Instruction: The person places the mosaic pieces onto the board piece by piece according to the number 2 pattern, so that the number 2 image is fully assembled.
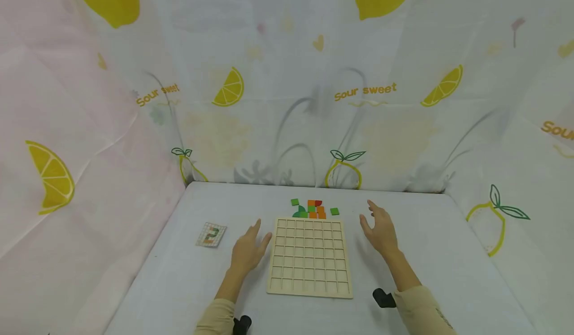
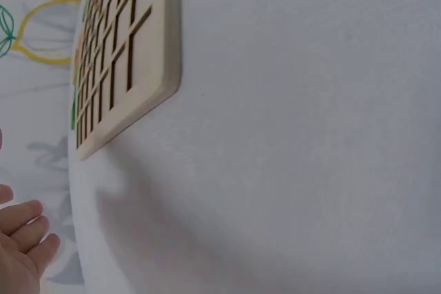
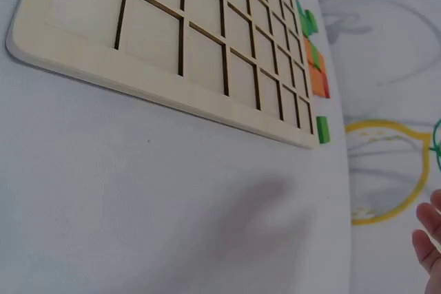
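Observation:
A pale wooden grid board (image 1: 310, 257) with bare square cells lies on the white table. Left of it my left hand (image 1: 245, 250) hovers, fingers loosely extended and holding nothing; some of its fingers (image 2: 27, 228) show in the left wrist view. To the right of the board my right hand (image 1: 380, 229) is raised, thumb and fingers spread apart, also holding nothing. Just behind the board's far edge lie several small orange, green and red pieces (image 1: 312, 209), squares and rounded shapes. One green square (image 1: 335, 211) sits apart at their right, another green square (image 1: 294, 202) at their left.
A small pattern card (image 1: 211, 235) printed with a grid and coloured shapes lies left of my left hand. White cloth with lemon prints (image 1: 287, 125) hangs behind the table (image 1: 453, 255) and at both sides. Black wrist mounts (image 1: 383, 298) stick out near the sleeves.

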`<state>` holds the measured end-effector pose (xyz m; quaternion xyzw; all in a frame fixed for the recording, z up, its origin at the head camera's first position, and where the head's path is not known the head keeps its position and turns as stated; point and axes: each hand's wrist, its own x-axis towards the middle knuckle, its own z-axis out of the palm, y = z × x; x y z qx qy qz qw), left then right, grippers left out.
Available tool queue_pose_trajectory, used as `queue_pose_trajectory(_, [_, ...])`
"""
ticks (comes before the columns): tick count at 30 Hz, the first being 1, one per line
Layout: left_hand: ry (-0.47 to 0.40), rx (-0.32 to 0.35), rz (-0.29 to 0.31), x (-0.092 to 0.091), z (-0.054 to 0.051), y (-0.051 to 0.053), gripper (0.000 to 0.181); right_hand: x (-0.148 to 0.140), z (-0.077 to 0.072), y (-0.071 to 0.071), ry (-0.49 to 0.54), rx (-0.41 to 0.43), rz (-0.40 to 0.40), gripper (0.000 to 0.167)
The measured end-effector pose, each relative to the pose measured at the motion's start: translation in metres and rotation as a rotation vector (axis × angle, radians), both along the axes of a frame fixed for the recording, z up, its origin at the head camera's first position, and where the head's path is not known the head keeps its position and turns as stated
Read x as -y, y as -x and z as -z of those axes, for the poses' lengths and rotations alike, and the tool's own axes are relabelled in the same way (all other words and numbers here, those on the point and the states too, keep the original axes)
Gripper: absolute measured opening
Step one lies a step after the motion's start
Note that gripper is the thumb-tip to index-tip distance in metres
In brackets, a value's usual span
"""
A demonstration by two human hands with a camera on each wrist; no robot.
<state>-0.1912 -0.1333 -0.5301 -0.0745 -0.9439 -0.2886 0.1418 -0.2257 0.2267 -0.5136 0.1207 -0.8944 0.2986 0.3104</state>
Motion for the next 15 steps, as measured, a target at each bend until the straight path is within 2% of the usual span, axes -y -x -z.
queue_pose_trajectory(4, [-0.059, -0.054, 0.031, -0.007, 0.024, 0.004, 0.054, 0.011, 0.012, 0.007, 0.02, 0.048, 0.002, 0.043])
queue_pose_trajectory(7, [-0.088, -0.077, 0.046, -0.01, 0.035, 0.005, 0.05, 0.017, 0.019, 0.01, 0.036, 0.083, 0.007, 0.042])
queue_pose_trajectory(13, [-0.132, 0.012, 0.096, -0.009, 0.053, 0.001, 0.047, 0.028, 0.026, 0.015, 0.05, 0.133, -0.013, 0.042])
queue_pose_trajectory(15, [-0.141, 0.009, 0.112, -0.007, 0.058, 0.0, 0.045, 0.031, 0.028, 0.017, 0.055, 0.152, -0.019, 0.042])
